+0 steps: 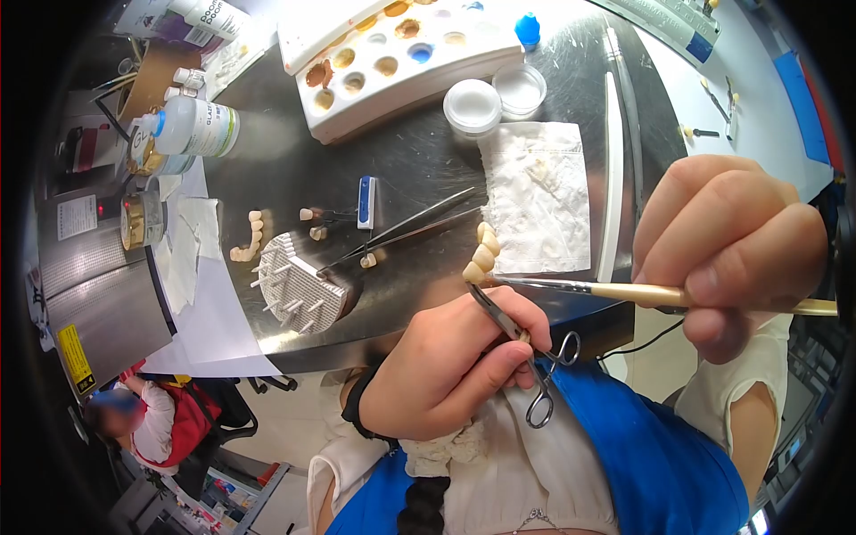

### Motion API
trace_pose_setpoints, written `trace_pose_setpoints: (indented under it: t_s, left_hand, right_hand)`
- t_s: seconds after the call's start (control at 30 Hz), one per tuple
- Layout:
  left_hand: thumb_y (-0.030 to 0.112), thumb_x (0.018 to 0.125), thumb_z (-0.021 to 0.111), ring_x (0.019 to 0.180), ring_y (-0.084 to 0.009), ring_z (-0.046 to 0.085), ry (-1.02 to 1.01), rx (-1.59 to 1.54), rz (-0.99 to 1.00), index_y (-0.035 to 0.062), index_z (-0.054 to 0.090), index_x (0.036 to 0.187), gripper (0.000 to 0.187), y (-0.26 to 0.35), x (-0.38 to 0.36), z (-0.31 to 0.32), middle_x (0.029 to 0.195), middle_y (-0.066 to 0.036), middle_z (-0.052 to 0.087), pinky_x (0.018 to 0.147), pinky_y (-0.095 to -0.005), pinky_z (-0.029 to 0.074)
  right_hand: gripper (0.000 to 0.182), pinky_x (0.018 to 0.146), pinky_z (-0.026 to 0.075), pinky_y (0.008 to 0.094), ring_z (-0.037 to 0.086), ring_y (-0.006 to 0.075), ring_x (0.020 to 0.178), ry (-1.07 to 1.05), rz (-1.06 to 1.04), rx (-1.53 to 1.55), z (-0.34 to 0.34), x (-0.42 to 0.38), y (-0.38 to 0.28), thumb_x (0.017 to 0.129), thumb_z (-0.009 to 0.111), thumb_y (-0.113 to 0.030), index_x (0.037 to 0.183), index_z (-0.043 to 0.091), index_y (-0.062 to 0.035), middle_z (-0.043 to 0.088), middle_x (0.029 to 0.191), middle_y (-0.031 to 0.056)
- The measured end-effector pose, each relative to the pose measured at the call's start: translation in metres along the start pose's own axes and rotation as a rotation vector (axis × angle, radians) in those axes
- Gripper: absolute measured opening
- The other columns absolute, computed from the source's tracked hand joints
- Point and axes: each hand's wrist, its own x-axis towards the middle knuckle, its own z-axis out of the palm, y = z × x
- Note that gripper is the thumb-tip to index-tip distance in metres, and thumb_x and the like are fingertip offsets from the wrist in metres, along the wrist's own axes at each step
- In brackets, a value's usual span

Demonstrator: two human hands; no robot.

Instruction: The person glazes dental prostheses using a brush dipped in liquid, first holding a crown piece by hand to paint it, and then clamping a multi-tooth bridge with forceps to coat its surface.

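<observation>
My left hand (pixel 459 361) is closed around metal locking forceps (pixel 495 310), whose jaws hold the lower end of a curved row of tooth crowns (pixel 482 253). In my right hand (pixel 736 254) is a thin brush (pixel 637 292) with a pale wooden handle. The brush tip points left and lies close to the lowest crown; whether it touches cannot be told. Just behind the crowns lies a folded white tissue (pixel 539 201). A second row of crowns (pixel 254 234) rests on the metal table beside a pegged honeycomb tray (pixel 299 285).
Tweezers (pixel 401 229) and a blue clip (pixel 366 203) lie mid-table. Beyond are a stained palette (pixel 383 67), a round jar (pixel 473 107) and a blue-capped bottle (pixel 201 127). White and grey sticks (pixel 611 178) lie right of the tissue. A seated person (pixel 156 419) is at lower left.
</observation>
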Motion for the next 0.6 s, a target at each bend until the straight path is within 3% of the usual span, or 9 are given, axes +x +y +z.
trace_pose_setpoints:
  t_s: [0.17,0.27,0.47,0.6]
  left_hand:
    - [0.001,0.092,0.045,0.069,-0.01,0.062,0.012,-0.011,-0.012,-0.0021,0.053,0.096,0.01,0.0,0.0,-0.001,0.087,-0.006,0.056,0.061,-0.0223,0.047]
    - [0.002,0.092,0.045,0.07,-0.0098,0.062,-0.046,0.056,0.037,-0.0019,0.053,0.096,0.01,-0.001,0.001,-0.004,0.087,-0.007,0.056,0.061,-0.0219,0.047]
    - [0.002,0.092,0.045,0.07,-0.0095,0.062,-0.044,0.051,0.027,-0.0021,0.053,0.099,0.011,0.0,0.001,-0.003,0.086,-0.006,0.056,0.061,-0.0217,0.047]
    - [0.001,0.092,0.044,0.07,-0.0096,0.061,-0.054,0.064,0.045,-0.0024,0.053,0.098,0.011,0.0,0.002,-0.005,0.087,-0.007,0.055,0.062,-0.0219,0.047]
  right_hand:
    - [0.02,0.043,0.045,0.021,0.057,0.0151,0.054,0.171,0.01,0.003,0.011,-0.005,0.0,0.084,0.064,-0.013,0.09,0.047,-0.0052,0.059,0.075,0.0084]
    - [0.019,0.044,0.046,0.0214,0.057,0.0151,0.053,0.1,0.008,0.013,0.008,-0.005,-0.001,0.084,0.064,-0.012,0.089,0.047,-0.0049,0.059,0.074,0.0081]
    - [0.017,0.043,0.046,0.0212,0.057,0.0147,0.052,0.229,-0.089,-0.076,0.015,-0.001,0.002,0.082,0.063,-0.01,0.086,0.048,-0.0039,0.059,0.072,0.0084]
    - [0.022,0.044,0.044,0.0213,0.056,0.0146,0.053,0.066,0.007,-0.014,0.005,-0.002,-0.003,0.081,0.065,-0.014,0.088,0.047,-0.0049,0.057,0.069,0.0069]
